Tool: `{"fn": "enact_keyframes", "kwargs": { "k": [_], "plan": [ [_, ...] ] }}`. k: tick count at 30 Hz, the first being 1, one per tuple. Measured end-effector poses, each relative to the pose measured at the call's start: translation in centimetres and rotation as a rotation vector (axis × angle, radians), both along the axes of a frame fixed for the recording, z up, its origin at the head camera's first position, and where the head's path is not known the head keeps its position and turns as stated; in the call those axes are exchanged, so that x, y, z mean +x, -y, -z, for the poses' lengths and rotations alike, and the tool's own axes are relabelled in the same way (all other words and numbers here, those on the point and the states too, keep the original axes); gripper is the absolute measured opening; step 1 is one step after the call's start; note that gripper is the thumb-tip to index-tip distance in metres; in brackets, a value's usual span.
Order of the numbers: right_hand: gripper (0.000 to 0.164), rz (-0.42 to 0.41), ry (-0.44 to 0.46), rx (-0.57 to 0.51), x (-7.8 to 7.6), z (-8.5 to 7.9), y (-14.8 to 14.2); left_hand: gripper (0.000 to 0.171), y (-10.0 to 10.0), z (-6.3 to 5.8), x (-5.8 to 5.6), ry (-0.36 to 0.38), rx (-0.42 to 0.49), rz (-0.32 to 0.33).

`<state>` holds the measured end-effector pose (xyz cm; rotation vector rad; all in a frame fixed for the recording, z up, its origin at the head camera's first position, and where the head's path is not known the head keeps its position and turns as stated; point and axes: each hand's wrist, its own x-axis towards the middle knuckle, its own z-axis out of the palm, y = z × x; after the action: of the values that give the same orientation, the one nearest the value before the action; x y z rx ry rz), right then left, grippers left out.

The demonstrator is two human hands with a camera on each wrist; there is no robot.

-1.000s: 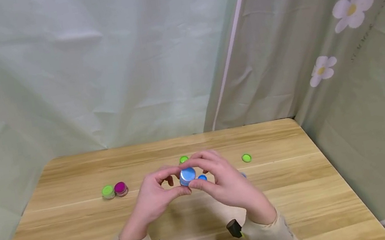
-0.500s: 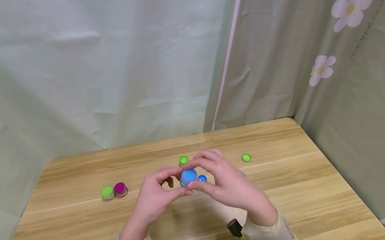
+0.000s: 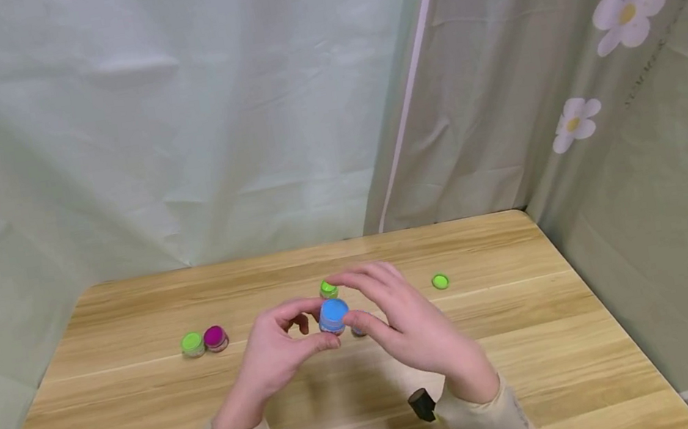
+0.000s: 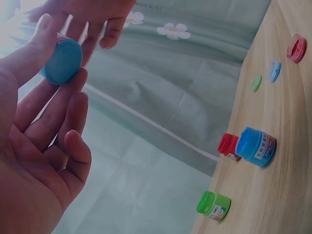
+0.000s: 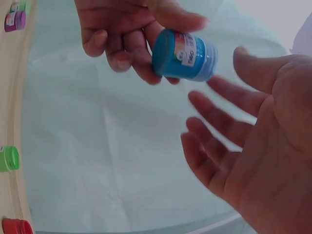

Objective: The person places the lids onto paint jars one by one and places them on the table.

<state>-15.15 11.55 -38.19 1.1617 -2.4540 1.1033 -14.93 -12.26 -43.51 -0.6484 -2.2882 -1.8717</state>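
My left hand (image 3: pixel 278 354) pinches a small blue paint jar (image 3: pixel 334 314) between thumb and fingers, above the table. In the right wrist view the jar (image 5: pixel 185 56) lies sideways, its label partly readable and its pale cap end facing my right hand (image 5: pixel 263 122). The left wrist view shows the jar's round blue end (image 4: pixel 65 63). My right hand (image 3: pixel 418 333) is close by on the right, its fingers spread and relaxed, holding nothing. A gap shows between its thumb and the jar in the right wrist view.
Behind the hands stand an uncapped green jar (image 4: pixel 213 204), a blue jar (image 4: pixel 257 146) and a red jar (image 4: pixel 228 145). Loose green (image 4: pixel 257 83), blue (image 4: pixel 274 71) and red (image 4: pixel 296 48) lids lie apart. Capped green (image 3: pixel 193 344) and purple (image 3: pixel 216 338) jars stand at left.
My right hand's fingers have come off the held jar and spread apart, moving slightly up and right. My left hand keeps its hold on the jar, nearly unmoved.
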Motion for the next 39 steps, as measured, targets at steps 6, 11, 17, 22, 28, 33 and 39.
{"fn": "enact_keyframes", "kwargs": {
  "k": [6,11,17,22,28,33,39],
  "plan": [
    [0.038,-0.139,-0.159,0.021,-0.66,-0.04,-0.25,0.036,0.13,-0.10,0.00,0.001,0.004,0.007],
    [0.040,-0.205,-0.197,0.041,-0.88,0.00,-0.04,0.034,0.19,-0.01,-0.07,-0.002,0.017,0.040],
    [0.042,-0.218,-0.215,0.062,-0.79,-0.10,0.20,0.031,0.07,0.06,-0.14,-0.015,0.034,0.063],
    [0.047,-0.209,-0.244,0.053,-0.72,0.03,0.41,0.029,-0.05,0.06,-0.17,-0.021,0.058,0.109],
    [0.049,-0.182,-0.232,0.049,-0.60,0.11,0.25,0.028,0.05,-0.02,-0.12,-0.036,0.069,0.180],
    [0.039,-0.132,-0.200,0.048,-0.51,0.20,-0.08,0.030,-0.01,-0.02,-0.21,-0.024,0.051,0.179],
    [0.040,-0.031,-0.131,0.019,-0.49,0.18,0.01,0.033,0.03,0.18,-0.17,0.020,0.055,0.145]
  ]
}}
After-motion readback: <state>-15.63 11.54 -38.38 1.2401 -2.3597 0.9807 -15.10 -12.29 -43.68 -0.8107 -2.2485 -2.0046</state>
